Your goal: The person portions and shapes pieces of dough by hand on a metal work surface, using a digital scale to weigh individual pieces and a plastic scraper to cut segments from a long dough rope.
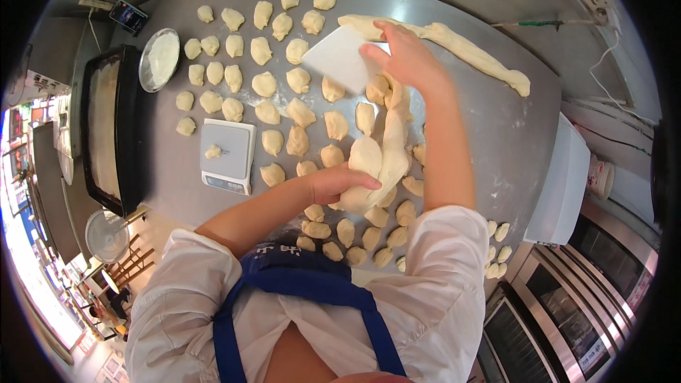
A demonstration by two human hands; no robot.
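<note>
My left hand (340,183) grips one end of a thick, folded strip of dough (393,143), which stretches up beneath my right forearm. In my right hand (407,53) is a flat white dough scraper (340,58), held above the worktop between thumb and fingers. Behind that hand lies a long rope of dough (473,53), partly covered by the fingers and scraper. Many cut dough pieces (264,85) sit in loose rows around both hands. On a white digital scale (226,165), left of my left hand, rests one small lump of dough (213,151).
A metal bowl of flour (161,58) stands near the left edge of the steel worktop (479,133), beside a long black tray (106,127). A phone (128,16) is propped at the back left. Ovens (569,303) and a white bin (561,186) flank the right side.
</note>
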